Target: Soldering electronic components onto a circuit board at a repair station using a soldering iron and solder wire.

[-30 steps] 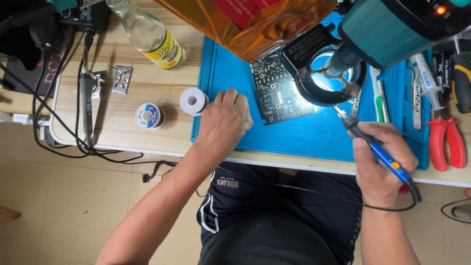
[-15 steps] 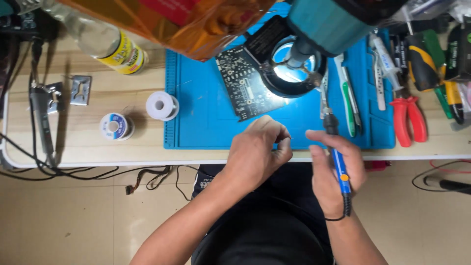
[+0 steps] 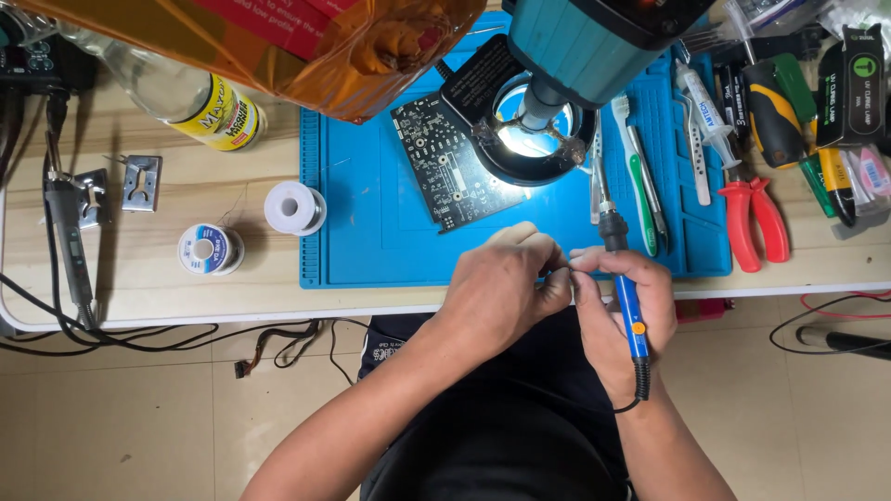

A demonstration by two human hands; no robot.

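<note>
My right hand (image 3: 617, 315) grips a blue-handled soldering iron (image 3: 624, 292), its black tip end pointing up toward the mat. My left hand (image 3: 501, 283) is closed, its fingertips pinched against my right hand's fingers at the near edge of the blue work mat (image 3: 371, 232); whatever is pinched there is too small to make out. A black circuit board (image 3: 441, 162) lies tilted on the mat, partly under the lit ring lamp (image 3: 534, 139) of a teal microscope head (image 3: 594, 37).
Two solder spools (image 3: 295, 207) (image 3: 210, 249) sit left of the mat. A clear bottle (image 3: 195, 97), a second iron (image 3: 70, 246) with cables, and metal brackets lie further left. Red pliers (image 3: 756, 218), tweezers, a green toothbrush and screwdrivers fill the right side. An orange bag hangs above.
My left hand left the mat beside the board and came back to the near edge to meet my right hand. The iron swung from tilted to nearly upright.
</note>
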